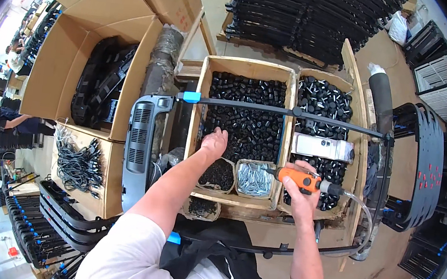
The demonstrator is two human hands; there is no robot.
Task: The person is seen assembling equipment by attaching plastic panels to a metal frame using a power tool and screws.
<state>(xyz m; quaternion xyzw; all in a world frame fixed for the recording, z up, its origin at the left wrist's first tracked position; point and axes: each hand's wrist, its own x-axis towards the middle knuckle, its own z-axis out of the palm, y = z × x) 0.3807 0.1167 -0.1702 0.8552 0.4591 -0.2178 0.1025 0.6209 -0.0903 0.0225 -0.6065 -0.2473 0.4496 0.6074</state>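
Orange tubular power driver (298,177) sat gripped in my right hand (303,199); my left hand (215,142), closure unclear, lay at small black plastic parts (247,126); silver metal screws (255,179) sat between, presumably for easy reach.

The left forearm (173,189) slants from the lower left of the frame up toward the middle, where the left grip (215,143) lies with its back uppermost, fingers (223,135) bent forward and close together, their undersides hidden. The right forearm (308,256) stands nearly upright right of centre in the lower frame, its right grip (302,199) firmly curled, thumb (289,184) angled toward the upper left
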